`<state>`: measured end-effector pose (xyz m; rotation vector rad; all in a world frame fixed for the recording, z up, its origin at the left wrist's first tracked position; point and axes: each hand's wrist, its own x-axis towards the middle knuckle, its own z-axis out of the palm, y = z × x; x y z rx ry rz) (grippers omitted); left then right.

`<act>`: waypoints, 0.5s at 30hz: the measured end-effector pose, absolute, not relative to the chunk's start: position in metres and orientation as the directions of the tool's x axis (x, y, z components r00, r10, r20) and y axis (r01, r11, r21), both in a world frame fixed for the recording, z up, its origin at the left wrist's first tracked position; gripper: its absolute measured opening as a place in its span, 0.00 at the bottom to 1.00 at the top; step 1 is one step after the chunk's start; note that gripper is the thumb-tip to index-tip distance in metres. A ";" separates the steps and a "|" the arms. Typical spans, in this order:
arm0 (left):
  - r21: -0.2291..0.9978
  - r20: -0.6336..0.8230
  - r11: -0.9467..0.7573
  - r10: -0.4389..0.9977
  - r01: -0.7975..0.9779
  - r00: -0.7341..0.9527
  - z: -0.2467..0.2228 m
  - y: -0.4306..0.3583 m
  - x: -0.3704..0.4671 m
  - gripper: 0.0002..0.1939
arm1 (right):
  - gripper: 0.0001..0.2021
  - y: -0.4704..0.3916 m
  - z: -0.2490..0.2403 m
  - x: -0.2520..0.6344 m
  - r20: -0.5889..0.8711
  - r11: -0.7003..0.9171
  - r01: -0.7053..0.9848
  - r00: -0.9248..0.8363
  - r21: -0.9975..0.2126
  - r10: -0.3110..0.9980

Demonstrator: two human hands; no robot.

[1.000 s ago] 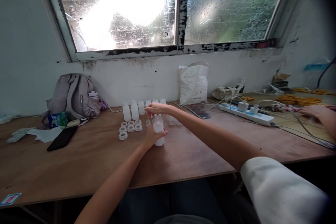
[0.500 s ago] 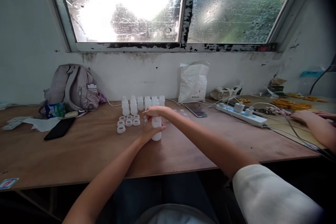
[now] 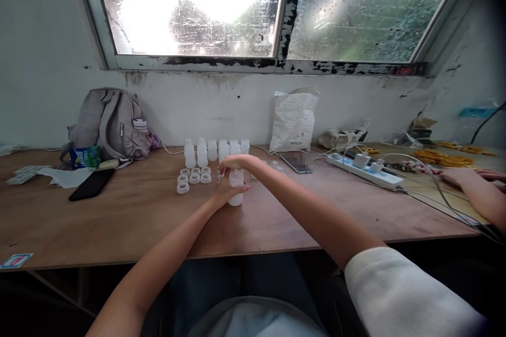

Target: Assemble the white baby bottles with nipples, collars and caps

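A whitish translucent bottle (image 3: 236, 199) stands upright on the wooden table, with my left hand (image 3: 226, 191) wrapped round its middle. Over the bottle's top reaches my right hand (image 3: 234, 162), its fingers bent down on the far left side; what they hold, if anything, is hidden. Several similar bottles (image 3: 190, 155) stand in a row behind my hands, the two leftmost with pointed tops. Several clear rings (image 3: 183, 187) lie in front of that row, left of my hands. Small clear pieces (image 3: 275, 166) lie to the right, partly behind my right arm.
At the left are a grey backpack (image 3: 113, 126), a green packet (image 3: 85, 157) and a black phone (image 3: 91, 184). A white bag (image 3: 294, 121), another phone (image 3: 296, 162) and a power strip (image 3: 363, 171) with cables are at the right. Another person's hand (image 3: 454, 176) rests at the far right.
The view has tilted down slightly, so the table things sit a little higher. My right hand's fingers have shifted slightly over the bottle top. My left hand keeps its hold.
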<state>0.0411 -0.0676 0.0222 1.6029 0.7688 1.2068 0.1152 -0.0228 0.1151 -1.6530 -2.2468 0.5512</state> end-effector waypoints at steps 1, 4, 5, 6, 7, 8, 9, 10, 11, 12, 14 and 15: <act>0.938 0.340 -0.344 0.883 -0.048 0.322 0.023 -0.068 0.041 0.13 | 0.06 -0.023 0.115 0.115 -0.013 0.270 0.836 -0.313 -0.478 0.950; 0.936 0.343 -0.350 0.871 -0.047 0.352 0.023 -0.069 0.039 0.10 | 0.06 -0.025 0.115 0.117 -0.045 0.292 0.817 -0.360 -0.498 0.932; 0.932 0.354 -0.358 0.863 -0.057 0.360 0.022 -0.068 0.039 0.10 | 0.06 -0.027 0.115 0.117 -0.031 0.306 0.808 -0.371 -0.504 0.928; 0.928 0.364 -0.365 0.856 -0.069 0.367 0.021 -0.068 0.039 0.10 | 0.06 -0.029 0.115 0.118 -0.004 0.324 0.797 -0.379 -0.509 0.925; 0.926 0.370 -0.368 0.851 -0.080 0.373 0.020 -0.068 0.039 0.11 | 0.07 -0.031 0.115 0.118 0.031 0.345 0.787 -0.384 -0.512 0.923; 0.925 0.373 -0.369 0.847 -0.087 0.380 0.019 -0.067 0.039 0.11 | 0.08 -0.033 0.114 0.118 0.072 0.366 0.777 -0.386 -0.513 0.920; 0.924 0.376 -0.372 0.844 -0.087 0.383 0.019 -0.067 0.039 0.11 | 0.08 -0.035 0.114 0.118 0.112 0.385 0.768 -0.385 -0.511 0.916; 0.923 0.377 -0.376 0.843 -0.080 0.384 0.018 -0.067 0.039 0.11 | 0.09 -0.038 0.114 0.118 0.149 0.400 0.762 -0.380 -0.510 0.913; 0.921 0.379 -0.383 0.843 -0.068 0.381 0.018 -0.066 0.039 0.11 | 0.10 -0.040 0.113 0.118 0.187 0.417 0.757 -0.375 -0.504 0.908; 0.918 0.382 -0.392 0.843 -0.053 0.380 0.018 -0.066 0.039 0.11 | 0.10 -0.042 0.112 0.119 0.228 0.440 0.752 -0.376 -0.492 0.898; 0.912 0.387 -0.409 0.835 -0.028 0.392 0.019 -0.065 0.038 0.11 | 0.11 -0.045 0.110 0.119 0.330 0.505 0.741 -0.389 -0.443 0.860; 0.909 0.387 -0.416 0.828 -0.019 0.405 0.020 -0.064 0.037 0.11 | 0.11 -0.047 0.108 0.120 0.380 0.538 0.734 -0.398 -0.414 0.835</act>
